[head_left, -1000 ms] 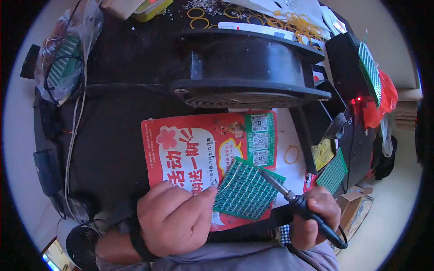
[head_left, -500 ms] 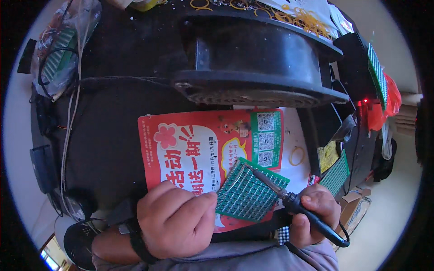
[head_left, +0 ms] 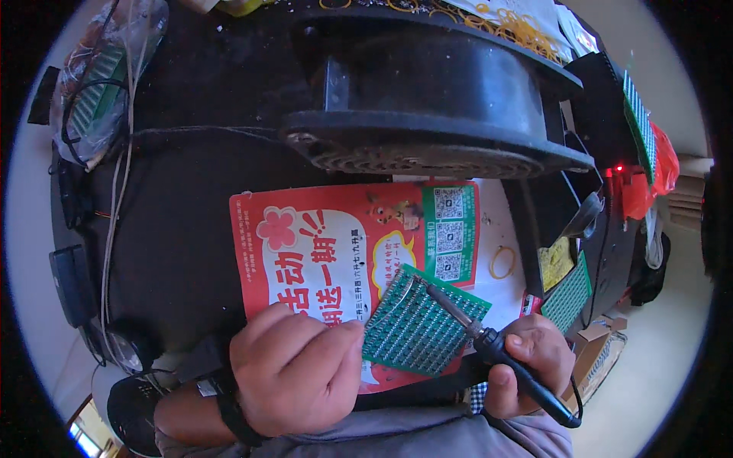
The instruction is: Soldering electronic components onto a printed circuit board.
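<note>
A green circuit board (head_left: 424, 328) with rows of small solder pads lies tilted over a red printed leaflet (head_left: 321, 206). My left hand (head_left: 298, 370) is closed at the board's left edge, its fingertips pinching a thin silvery solder wire (head_left: 395, 307). That wire curves up across the board toward its upper corner. From the right, my right hand (head_left: 534, 365) grips a soldering iron (head_left: 496, 347) by its black handle. The iron's tip points up and left over the upper part of the board, close to the wire's end; whether it touches a pad I cannot tell.
A large black fan (head_left: 435, 91) stands just beyond the leaflet. To the right are a holder with a yellow sponge (head_left: 556, 263) and another green board (head_left: 569, 294). Rubber bands (head_left: 519, 34) lie at the back; cables (head_left: 122, 183) run down the left side.
The soldering iron's tip has drawn back slightly to the right and down from the wire's end. The left hand and the board have barely shifted.
</note>
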### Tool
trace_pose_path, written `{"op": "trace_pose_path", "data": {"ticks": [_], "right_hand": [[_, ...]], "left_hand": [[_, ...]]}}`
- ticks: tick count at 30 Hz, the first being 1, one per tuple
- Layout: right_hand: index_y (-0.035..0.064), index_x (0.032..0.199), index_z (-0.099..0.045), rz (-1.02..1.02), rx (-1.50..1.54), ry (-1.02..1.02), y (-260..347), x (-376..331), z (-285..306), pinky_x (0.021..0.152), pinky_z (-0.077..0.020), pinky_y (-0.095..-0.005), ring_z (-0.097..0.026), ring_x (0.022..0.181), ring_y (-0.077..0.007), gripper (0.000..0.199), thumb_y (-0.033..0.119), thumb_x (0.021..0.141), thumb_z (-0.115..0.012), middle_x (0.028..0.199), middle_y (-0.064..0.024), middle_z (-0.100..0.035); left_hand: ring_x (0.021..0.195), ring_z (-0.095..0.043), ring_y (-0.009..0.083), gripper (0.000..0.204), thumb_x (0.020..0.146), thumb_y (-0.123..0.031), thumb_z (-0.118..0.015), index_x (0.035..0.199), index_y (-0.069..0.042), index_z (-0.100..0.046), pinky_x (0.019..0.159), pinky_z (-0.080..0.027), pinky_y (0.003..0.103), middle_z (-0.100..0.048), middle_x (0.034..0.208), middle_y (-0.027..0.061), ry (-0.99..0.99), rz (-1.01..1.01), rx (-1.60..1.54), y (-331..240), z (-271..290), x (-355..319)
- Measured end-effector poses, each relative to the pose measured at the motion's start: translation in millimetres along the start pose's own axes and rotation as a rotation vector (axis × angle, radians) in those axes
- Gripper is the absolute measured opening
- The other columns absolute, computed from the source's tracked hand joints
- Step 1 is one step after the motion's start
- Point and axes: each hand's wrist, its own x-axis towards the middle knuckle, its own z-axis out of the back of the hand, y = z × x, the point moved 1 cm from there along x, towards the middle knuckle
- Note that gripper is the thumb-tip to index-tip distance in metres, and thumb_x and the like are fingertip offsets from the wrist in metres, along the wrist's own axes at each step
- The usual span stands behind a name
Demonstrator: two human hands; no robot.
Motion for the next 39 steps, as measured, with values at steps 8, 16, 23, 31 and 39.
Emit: {"op": "trace_pose_path", "data": {"ticks": [8,16,23,31,39], "right_hand": [[-0.0002,0.093,-0.059,0.022,0.011,-0.025,0.8,2.0,-1.6,0.052,-0.0511,-0.0345,-0.06,0.054,-0.0244,0.03,0.01,0.07,-0.076,0.067,-0.0091,-0.059],[-0.0004,0.093,-0.059,0.041,0.023,-0.003,0.4,4.1,-1.7,0.051,-0.0509,-0.0341,-0.06,0.053,-0.0241,0.03,0.01,0.07,-0.075,0.067,-0.0091,-0.059],[-0.0006,0.094,-0.058,0.044,0.017,-0.005,1.3,3.5,-2.7,0.052,-0.0502,-0.034,-0.06,0.054,-0.0234,0.031,0.009,0.07,-0.075,0.066,-0.0099,-0.06],[-0.0008,0.094,-0.058,0.076,0.022,-0.011,-0.2,5.9,-4.3,0.051,-0.0488,-0.0333,-0.058,0.052,-0.0221,0.03,0.009,0.069,-0.074,0.065,-0.0098,-0.06],[-0.0006,0.093,-0.058,0.077,0.012,-0.074,0.2,2.1,-6.9,0.051,-0.0485,-0.0332,-0.057,0.05,-0.0222,0.03,0.01,0.07,-0.073,0.063,-0.0095,-0.058]], "left_hand": [[0.052,-0.055,0.0222,0.022,0.063,0.005,-0.071,0.082,-0.004,-0.064,0.051,-0.044,0.033,-0.056,0.066,0.005,0.013,-0.004,0.005,0.0,-0.4,0.4],[0.052,-0.054,0.0222,0.022,0.064,0.005,-0.071,0.084,-0.003,-0.065,0.05,-0.044,0.033,-0.056,0.066,0.0053,0.008,-0.013,0.007,0.4,-1.5,0.0],[0.052,-0.054,0.022,0.024,0.064,0.004,-0.073,0.086,-0.002,-0.065,0.049,-0.043,0.034,-0.056,0.067,0.0051,0.019,-0.055,0.042,2.3,-2.3,-1.6],[0.053,-0.053,0.021,0.03,0.065,0.003,-0.073,0.094,0.0,-0.066,0.048,-0.043,0.034,-0.054,0.067,0.0041,0.067,-0.053,0.027,3.2,0.1,-4.9],[0.053,-0.053,0.0216,0.029,0.064,0.005,-0.072,0.093,0.001,-0.067,0.048,-0.042,0.034,-0.053,0.067,0.0054,0.101,-0.044,0.028,3.3,2.2,-5.0]]}}
